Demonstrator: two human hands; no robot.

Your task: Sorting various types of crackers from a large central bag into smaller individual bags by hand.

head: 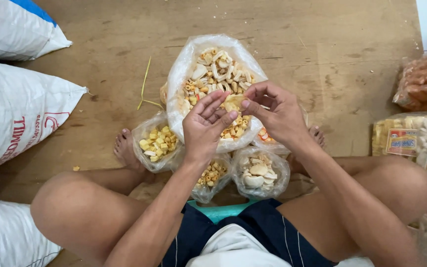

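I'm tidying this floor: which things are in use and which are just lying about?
In use: left hand, right hand, pale snack piece, big open bag, small bags.
Lying about: white sacks, packed snack packets, yellow straw strand.

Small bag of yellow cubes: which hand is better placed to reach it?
Left, probably. The left hand is right beside the small bag of yellow cubes; the right hand pinches a pale cracker across the big mixed bag.

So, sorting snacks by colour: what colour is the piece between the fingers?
Pale yellow piece, seen in the head view.
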